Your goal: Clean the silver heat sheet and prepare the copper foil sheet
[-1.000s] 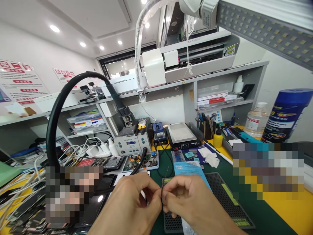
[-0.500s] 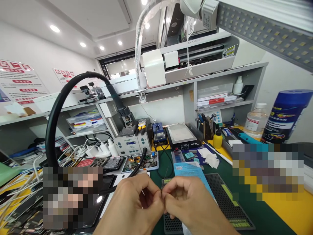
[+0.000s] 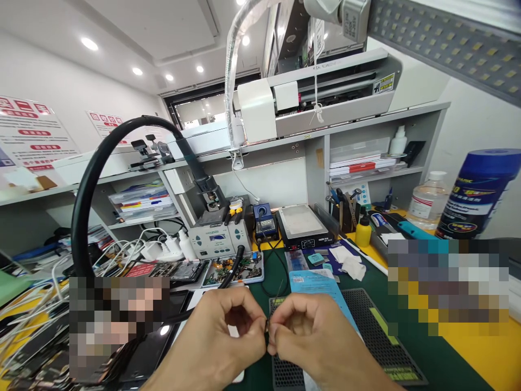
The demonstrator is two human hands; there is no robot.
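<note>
Low in the frame's centre, the left hand [image 3: 222,339] and right hand [image 3: 313,336] are pinching their grip together on thin dark metal tweezers [image 3: 272,309]: light, stiff, sharp-tipped, best held mid-shaft.

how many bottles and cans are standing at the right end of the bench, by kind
Blue spray can: 1
Clear plastic bottle with a white cap: 1
Small yellow bottle with a black tip: 1
White bottle, up on the shelf: 1
Total: 4
</note>
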